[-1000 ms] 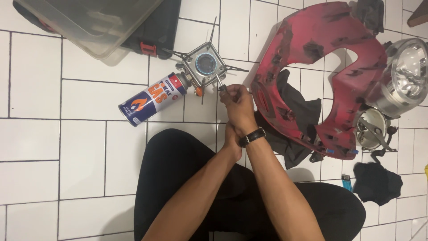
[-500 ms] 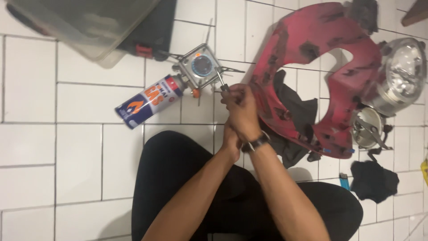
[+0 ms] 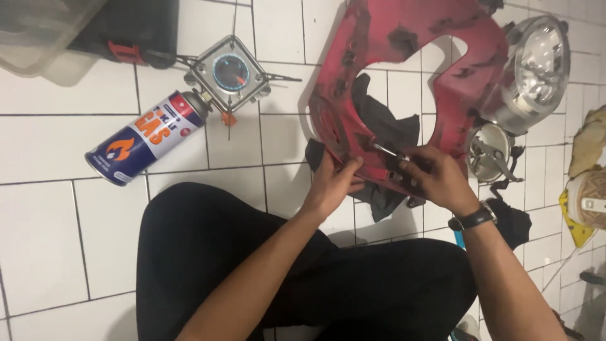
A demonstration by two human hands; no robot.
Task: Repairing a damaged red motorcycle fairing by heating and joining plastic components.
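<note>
left hand [image 3: 331, 183] presses the near edge of a scuffed red plastic motorcycle fairing [image 3: 404, 69] on the white tiled floor [image 3: 50, 208]; right hand [image 3: 435, 180] pinches a thin metal tool [image 3: 385, 149] against it, likely mid-repair.

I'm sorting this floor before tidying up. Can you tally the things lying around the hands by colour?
Red: 1, scooter front panel
Blue: 1, gas canister
Black: 2, cloth under the panel, cloth by the wrist
Silver or clear: 3, camp stove, headlight, round metal part
Total: 7
</note>
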